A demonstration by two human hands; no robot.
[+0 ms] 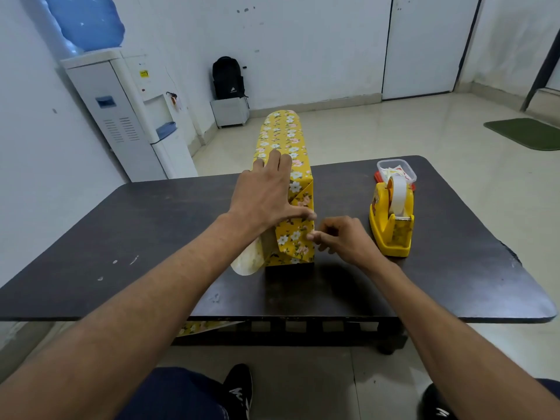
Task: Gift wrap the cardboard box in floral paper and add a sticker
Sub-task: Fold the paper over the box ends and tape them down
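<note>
A long box wrapped in yellow floral paper [283, 137] stands on the dark table [151, 225], reaching away from me. Its near end shows folded flaps, and a loose white-backed flap [248, 260] hangs at the lower left. My left hand [266, 192] lies flat on the box's top, fingers straight, with the thumb pressing the folded flap on the near end. My right hand [342, 237] sits at the near end's right edge with curled fingers, its fingertips pinching the paper flap there.
A yellow tape dispenser [392, 222] with a white tape roll stands right of the box. Behind it sits a clear plastic container [397, 169] holding stickers. A strip of floral paper [203, 327] hangs under the table's front edge. My legs and shoes are below.
</note>
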